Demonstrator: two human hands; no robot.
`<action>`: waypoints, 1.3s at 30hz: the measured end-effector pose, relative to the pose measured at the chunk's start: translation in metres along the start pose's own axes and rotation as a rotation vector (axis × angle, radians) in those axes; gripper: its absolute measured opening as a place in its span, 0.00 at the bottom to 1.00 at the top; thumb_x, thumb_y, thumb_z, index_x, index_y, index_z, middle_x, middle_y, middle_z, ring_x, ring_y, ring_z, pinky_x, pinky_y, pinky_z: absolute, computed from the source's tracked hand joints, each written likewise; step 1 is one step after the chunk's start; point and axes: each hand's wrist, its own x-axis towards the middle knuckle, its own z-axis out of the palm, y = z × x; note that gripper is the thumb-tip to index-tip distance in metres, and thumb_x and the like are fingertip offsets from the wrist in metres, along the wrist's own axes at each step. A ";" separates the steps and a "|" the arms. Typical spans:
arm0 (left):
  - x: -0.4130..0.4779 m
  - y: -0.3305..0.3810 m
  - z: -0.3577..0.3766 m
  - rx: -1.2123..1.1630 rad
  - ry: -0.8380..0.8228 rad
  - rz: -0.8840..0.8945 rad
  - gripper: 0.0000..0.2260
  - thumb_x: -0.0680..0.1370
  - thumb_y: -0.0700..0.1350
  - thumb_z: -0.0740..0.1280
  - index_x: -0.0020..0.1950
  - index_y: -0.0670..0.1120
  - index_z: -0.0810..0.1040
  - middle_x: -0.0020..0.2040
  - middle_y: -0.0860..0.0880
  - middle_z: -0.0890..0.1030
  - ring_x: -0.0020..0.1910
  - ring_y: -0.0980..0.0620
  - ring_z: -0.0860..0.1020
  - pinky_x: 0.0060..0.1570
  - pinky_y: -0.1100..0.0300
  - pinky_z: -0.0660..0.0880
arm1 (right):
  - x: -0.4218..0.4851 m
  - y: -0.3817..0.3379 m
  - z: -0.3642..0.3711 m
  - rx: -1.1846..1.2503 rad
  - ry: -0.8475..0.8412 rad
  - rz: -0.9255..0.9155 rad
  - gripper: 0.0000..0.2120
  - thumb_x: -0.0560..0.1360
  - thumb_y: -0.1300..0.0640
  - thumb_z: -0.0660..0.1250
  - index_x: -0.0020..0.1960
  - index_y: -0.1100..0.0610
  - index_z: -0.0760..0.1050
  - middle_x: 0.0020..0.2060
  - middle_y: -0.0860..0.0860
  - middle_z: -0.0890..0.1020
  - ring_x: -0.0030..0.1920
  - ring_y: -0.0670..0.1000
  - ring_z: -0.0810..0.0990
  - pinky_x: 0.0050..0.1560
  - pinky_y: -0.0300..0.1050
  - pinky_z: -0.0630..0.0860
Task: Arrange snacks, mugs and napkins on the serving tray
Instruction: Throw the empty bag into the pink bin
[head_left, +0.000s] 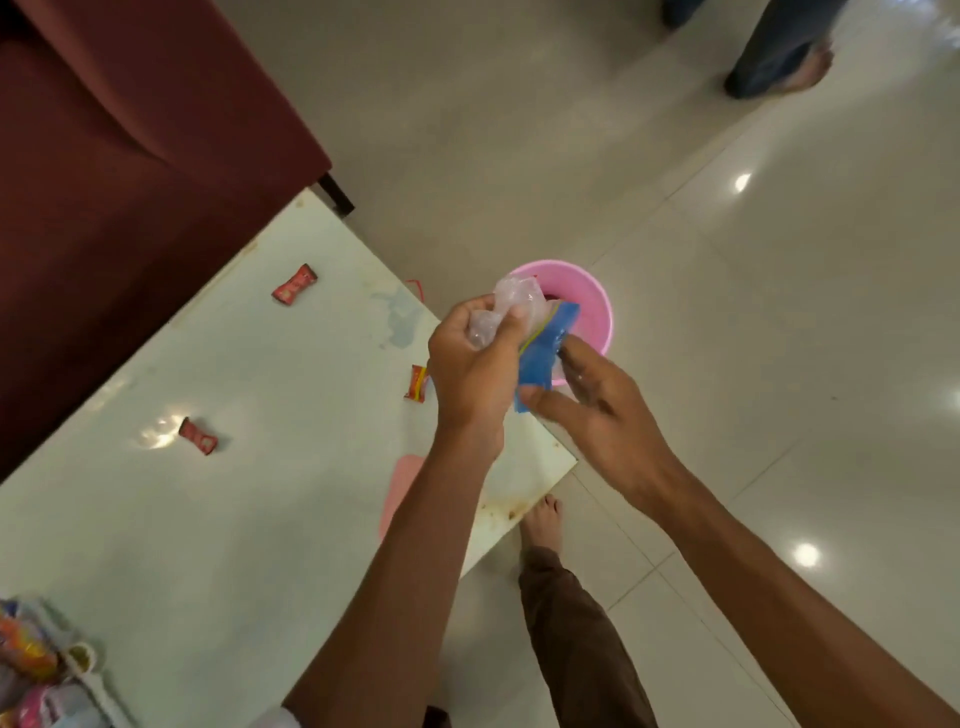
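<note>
My left hand (475, 364) is closed on a crumpled clear plastic wrapper (511, 304). My right hand (597, 400) pinches a blue packet (543, 353) with a yellow stripe. Both hands are held over the table's far corner, just in front of a pink bucket (587, 301) on the floor. Three red wrapped snacks lie on the white table (234, 519): one at the far side (294, 285), one near the left (198, 436), one (417, 383) beside my left wrist. A tray with colourful snack packs (36, 670) shows at the bottom left corner.
A dark red sofa (114, 156) borders the table's left side. A flat pink object (400, 488) lies on the table, partly under my left forearm. My bare foot (543, 525) stands by the table corner. Another person's foot (779, 67) is at the top right on the glossy tiles.
</note>
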 end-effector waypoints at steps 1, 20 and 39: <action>0.009 -0.003 0.004 0.007 -0.005 0.009 0.04 0.76 0.40 0.72 0.49 0.48 0.81 0.53 0.42 0.84 0.52 0.44 0.83 0.54 0.49 0.82 | 0.007 0.003 -0.008 0.106 0.093 0.057 0.20 0.73 0.53 0.72 0.64 0.51 0.74 0.59 0.44 0.80 0.58 0.41 0.77 0.47 0.29 0.74; 0.079 -0.036 0.004 -0.113 -0.089 -0.085 0.08 0.80 0.39 0.66 0.57 0.48 0.81 0.53 0.50 0.85 0.54 0.51 0.83 0.52 0.62 0.78 | 0.185 0.163 -0.015 -0.702 0.452 0.034 0.12 0.70 0.70 0.66 0.51 0.59 0.77 0.50 0.59 0.75 0.48 0.59 0.76 0.47 0.45 0.74; 0.023 -0.098 -0.105 -0.508 -0.030 -0.026 0.09 0.80 0.39 0.65 0.55 0.46 0.83 0.59 0.46 0.85 0.60 0.48 0.83 0.59 0.61 0.78 | 0.222 0.234 0.022 -1.002 -0.175 0.050 0.15 0.77 0.59 0.66 0.64 0.57 0.77 0.64 0.56 0.78 0.65 0.57 0.73 0.68 0.49 0.66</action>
